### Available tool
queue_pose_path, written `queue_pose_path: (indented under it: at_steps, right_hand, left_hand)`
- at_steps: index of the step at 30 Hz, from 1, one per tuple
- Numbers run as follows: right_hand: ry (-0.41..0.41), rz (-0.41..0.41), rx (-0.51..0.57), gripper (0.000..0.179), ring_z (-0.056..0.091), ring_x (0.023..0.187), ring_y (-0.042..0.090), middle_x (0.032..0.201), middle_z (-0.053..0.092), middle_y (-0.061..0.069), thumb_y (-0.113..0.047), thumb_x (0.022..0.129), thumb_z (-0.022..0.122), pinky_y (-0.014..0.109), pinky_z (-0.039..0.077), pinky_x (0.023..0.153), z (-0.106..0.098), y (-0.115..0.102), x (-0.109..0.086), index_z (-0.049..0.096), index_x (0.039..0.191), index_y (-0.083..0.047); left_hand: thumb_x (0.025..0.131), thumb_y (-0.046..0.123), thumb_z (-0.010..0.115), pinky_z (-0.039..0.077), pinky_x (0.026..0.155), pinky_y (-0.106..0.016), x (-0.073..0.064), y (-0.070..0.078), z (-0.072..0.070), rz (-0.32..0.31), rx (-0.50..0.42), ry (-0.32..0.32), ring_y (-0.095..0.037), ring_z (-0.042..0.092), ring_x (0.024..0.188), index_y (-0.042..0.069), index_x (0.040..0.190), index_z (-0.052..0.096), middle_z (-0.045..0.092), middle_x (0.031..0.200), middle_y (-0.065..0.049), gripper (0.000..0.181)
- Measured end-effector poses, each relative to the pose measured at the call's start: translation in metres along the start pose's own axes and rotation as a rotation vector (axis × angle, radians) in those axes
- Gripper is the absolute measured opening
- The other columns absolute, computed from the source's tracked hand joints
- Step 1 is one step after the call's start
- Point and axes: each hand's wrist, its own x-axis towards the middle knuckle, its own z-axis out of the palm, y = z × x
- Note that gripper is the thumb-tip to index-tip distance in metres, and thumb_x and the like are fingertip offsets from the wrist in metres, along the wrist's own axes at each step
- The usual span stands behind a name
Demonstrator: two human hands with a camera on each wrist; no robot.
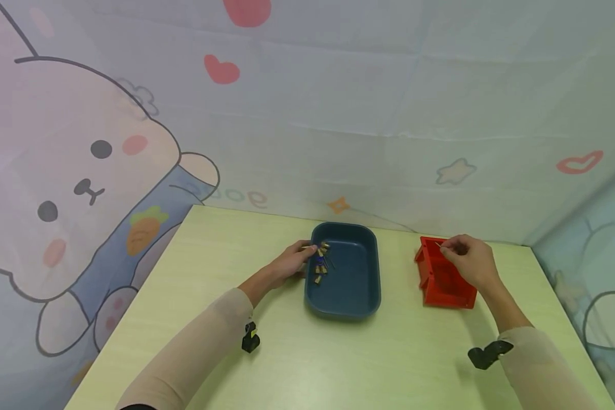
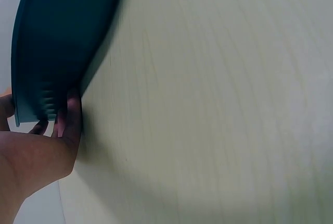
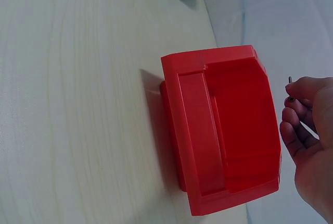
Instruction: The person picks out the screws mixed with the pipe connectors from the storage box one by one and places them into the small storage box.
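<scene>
Head view has one small thin piece (image 1: pixel 438 244) pinched between the thumb and fingers of the right hand (image 1: pixel 468 263), which hangs above one red bin (image 1: pixel 448 300). From the right wrist, the tip of that piece juts past the fingertips, apart from the bin, and the remaining fingers are loosely curled.

Left of the bin, and well apart from it, lies one blue-green tray (image 1: pixel 351 285). The left hand (image 1: pixel 290 262) grips its left edge, thumb at the rim and fingers against the outer wall. Along that side inside the tray sits one cluster of small brass-coloured pieces (image 1: pixel 318 269), at least five, with one blue bit (image 1: pixel 320 260) among them; they overlap too much for an exact count.

Both containers rest on one pale wooden table (image 1: pixel 364 364). Two light sleeves (image 1: pixel 205 336) reach in, each with one black device (image 1: pixel 250 338) near the cuff. Behind hangs a printed cloth (image 1: pixel 328 102) with one large cartoon animal (image 1: pixel 72 154) and two whole hearts (image 1: pixel 222 70).
</scene>
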Motion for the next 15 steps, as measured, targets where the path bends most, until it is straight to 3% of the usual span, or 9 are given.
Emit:
queue_pose_path:
  at_steps: [15]
  right_hand:
    - [0.069, -0.009, -0.001, 0.015, 0.060, 0.090, 0.028, 0.097, 0.072, 0.015, -0.015, 0.103, 0.072, 0.013, 0.045, 0.070, 0.0037, 0.0036, -0.0053, 0.074, 0.108, -0.001]
  left_hand:
    - [0.113, 0.042, 0.052, 0.058, 0.097, -0.041, 0.0008, 0.0001, 0.0046, -0.002, -0.001, 0.002, -0.035, 0.048, 0.144, 0.013, 0.164, 0.038, 0.043, 0.161, -0.018, 0.060]
